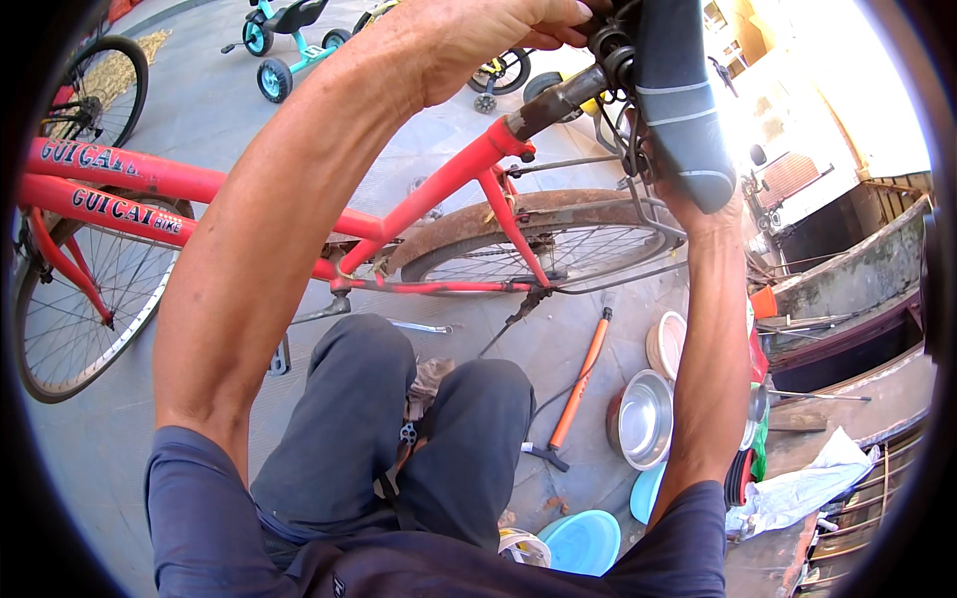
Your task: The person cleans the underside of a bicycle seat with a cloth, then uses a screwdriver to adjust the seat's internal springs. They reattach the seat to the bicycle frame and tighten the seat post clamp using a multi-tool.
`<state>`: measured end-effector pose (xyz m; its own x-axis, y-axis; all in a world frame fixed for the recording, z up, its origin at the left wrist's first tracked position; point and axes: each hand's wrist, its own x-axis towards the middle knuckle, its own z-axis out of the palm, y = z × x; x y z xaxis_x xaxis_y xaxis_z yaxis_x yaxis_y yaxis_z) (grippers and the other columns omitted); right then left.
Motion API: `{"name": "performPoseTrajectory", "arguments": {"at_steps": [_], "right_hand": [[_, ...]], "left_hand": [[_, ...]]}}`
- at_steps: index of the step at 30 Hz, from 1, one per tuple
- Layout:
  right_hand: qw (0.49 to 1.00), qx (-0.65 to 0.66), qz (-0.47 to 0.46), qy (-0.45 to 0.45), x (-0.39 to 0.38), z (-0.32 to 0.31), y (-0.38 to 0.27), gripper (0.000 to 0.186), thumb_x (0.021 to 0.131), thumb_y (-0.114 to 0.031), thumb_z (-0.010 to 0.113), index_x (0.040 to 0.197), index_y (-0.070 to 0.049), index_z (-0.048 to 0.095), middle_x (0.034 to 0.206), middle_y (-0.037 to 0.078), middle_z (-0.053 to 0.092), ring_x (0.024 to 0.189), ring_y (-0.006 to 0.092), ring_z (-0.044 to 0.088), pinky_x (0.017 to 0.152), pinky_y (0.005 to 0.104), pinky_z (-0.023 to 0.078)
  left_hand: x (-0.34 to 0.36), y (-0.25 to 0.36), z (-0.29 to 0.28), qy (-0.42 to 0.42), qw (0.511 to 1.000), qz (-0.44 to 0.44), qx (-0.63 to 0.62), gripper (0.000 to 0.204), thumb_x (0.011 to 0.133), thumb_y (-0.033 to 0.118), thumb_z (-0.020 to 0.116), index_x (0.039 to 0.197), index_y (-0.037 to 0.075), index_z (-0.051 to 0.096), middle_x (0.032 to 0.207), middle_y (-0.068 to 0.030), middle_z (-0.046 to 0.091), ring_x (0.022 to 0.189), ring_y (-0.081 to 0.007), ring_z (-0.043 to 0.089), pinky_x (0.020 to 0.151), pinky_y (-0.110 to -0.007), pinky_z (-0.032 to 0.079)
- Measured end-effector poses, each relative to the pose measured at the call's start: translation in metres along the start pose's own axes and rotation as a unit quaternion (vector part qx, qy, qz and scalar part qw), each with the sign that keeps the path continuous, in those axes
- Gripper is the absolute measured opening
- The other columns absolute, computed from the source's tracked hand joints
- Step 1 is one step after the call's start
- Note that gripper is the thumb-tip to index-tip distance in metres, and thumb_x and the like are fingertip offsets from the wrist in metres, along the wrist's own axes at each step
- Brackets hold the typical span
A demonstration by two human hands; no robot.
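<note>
A black and grey bicycle saddle [688, 110] sits tilted on the rusty seat post [558, 103] of a red bicycle frame [439, 199]. My left hand [533, 25] reaches up to the saddle's underside by the clamp, fingers curled in; their tips are hidden. My right hand [683, 194] is closed round the saddle's other end from below, mostly hidden by it. Coiled springs [613, 52] show between the two hands. Below runs the rear wheel [538, 239] with its rusty mudguard.
An orange hand pump [581, 379] and a wrench [421, 327] lie on the paved ground. Metal bowls [643, 419] and a blue basin [581, 543] stand at the right. A turquoise tricycle [289, 45] and another bicycle wheel [105, 95] are beyond the frame.
</note>
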<state>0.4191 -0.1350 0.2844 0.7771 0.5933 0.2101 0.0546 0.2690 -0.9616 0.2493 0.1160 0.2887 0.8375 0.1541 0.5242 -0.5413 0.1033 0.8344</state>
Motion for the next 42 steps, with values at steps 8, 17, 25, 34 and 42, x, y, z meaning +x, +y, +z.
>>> {"name": "performPoseTrajectory", "arguments": {"at_steps": [8, 17, 25, 34, 42], "right_hand": [[0.995, 0.092, 0.032, 0.021, -0.012, 0.004, -0.016, 0.035, 0.1, -0.034, 0.047, 0.12, -0.008, 0.06, 0.11, 0.01, 0.068, 0.095, 0.0238, 0.066, 0.077, 0.0439, 0.056], [0.994, 0.056, 0.056, -0.078, -0.008, -0.001, -0.025, 0.035, 0.101, -0.028, 0.044, 0.126, -0.006, 0.054, 0.117, 0.012, 0.064, 0.102, 0.0252, 0.064, 0.086, 0.0452, 0.055], [0.998, -0.027, 0.039, 0.041, -0.009, 0.006, -0.034, 0.038, 0.101, -0.035, 0.044, 0.123, -0.008, 0.058, 0.112, 0.011, 0.066, 0.093, 0.0262, 0.065, 0.079, 0.0474, 0.056], [0.999, -0.015, 0.013, 0.04, -0.008, 0.003, -0.037, 0.038, 0.101, -0.027, 0.049, 0.13, -0.004, 0.054, 0.117, 0.015, 0.065, 0.1, 0.0275, 0.067, 0.079, 0.0431, 0.061], [0.998, -0.065, 0.026, 0.004, -0.008, -0.008, -0.051, 0.038, 0.101, -0.032, 0.053, 0.127, -0.004, 0.059, 0.116, 0.013, 0.068, 0.098, 0.0231, 0.069, 0.082, 0.0356, 0.061]], "left_hand": [[-0.02, 0.0, 0.004, 0.003, 1.0, 0.006, -0.018, 0.042, 0.085, -0.001, 0.053, 0.127, -0.009, 0.059, 0.116, -0.0132, 0.067, 0.104, -0.0187, 0.061, 0.091, -0.028, 0.046], [-0.021, -0.052, 0.017, 0.076, 0.986, 0.129, 0.077, 0.052, 0.079, 0.006, 0.071, 0.129, -0.001, 0.059, 0.122, -0.0125, 0.065, 0.115, -0.0224, 0.061, 0.103, -0.034, 0.046], [-0.006, -0.071, 0.053, 0.191, 0.954, 0.157, 0.172, 0.066, 0.072, 0.017, 0.077, 0.128, -0.005, 0.05, 0.111, -0.0257, 0.065, 0.104, -0.0365, 0.065, 0.094, -0.04, 0.05], [0.003, -0.083, 0.058, 0.229, 0.924, 0.23, 0.202, 0.06, 0.077, 0.017, 0.078, 0.128, 0.0, 0.051, 0.107, -0.0162, 0.067, 0.095, -0.0248, 0.07, 0.085, -0.034, 0.056], [0.004, -0.086, 0.057, 0.242, 0.928, 0.238, 0.154, 0.057, 0.074, 0.018, 0.08, 0.122, -0.001, 0.055, 0.105, -0.0161, 0.069, 0.091, -0.024, 0.071, 0.082, -0.032, 0.057]]}}
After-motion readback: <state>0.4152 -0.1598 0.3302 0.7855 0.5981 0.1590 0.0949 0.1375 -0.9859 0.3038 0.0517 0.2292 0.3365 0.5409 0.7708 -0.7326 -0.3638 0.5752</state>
